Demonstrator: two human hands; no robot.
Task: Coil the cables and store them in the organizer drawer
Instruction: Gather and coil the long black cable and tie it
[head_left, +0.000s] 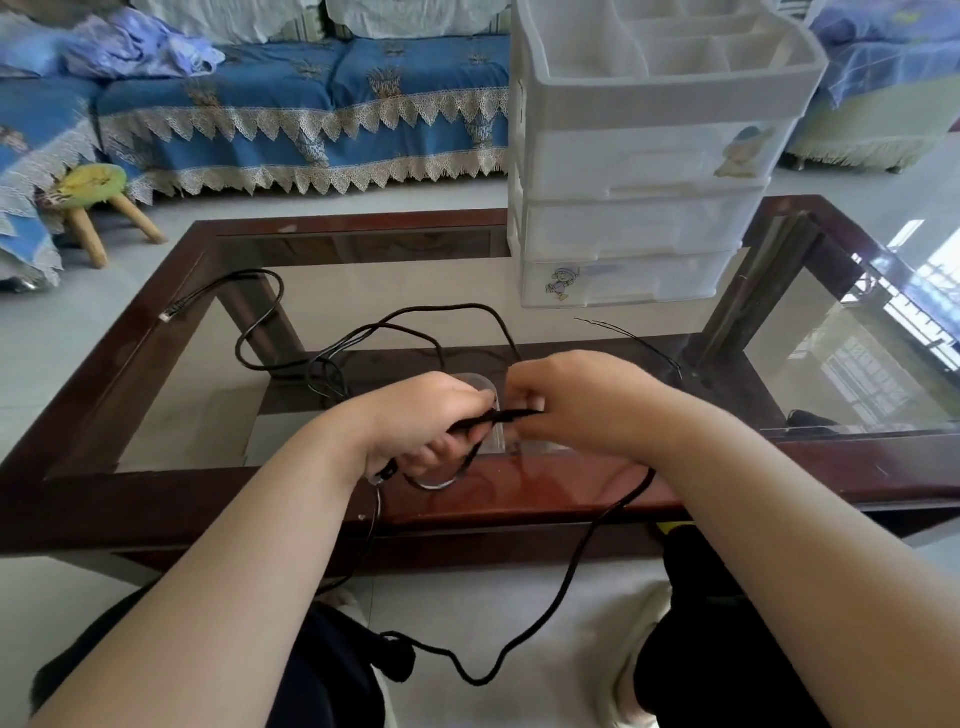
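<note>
My left hand (421, 415) grips a bunched loop of black cable (592, 545) just above the table's near edge. My right hand (576, 400) pinches the same cable a short way to the right, fingers curled on it. The rest of that cable hangs off the table edge and trails down to my lap. A second black cable (270, 332) lies loose on the glass at the left, its plug near the left frame. The white plastic organizer (639, 171), with three shut drawers and an open top tray, stands at the back of the table.
The table (156, 364) has a dark red wooden frame and a glass top. A thin black wire (634, 338) lies right of my hands. A blue-covered sofa (311, 104) and a small green stool (96, 197) stand beyond the table.
</note>
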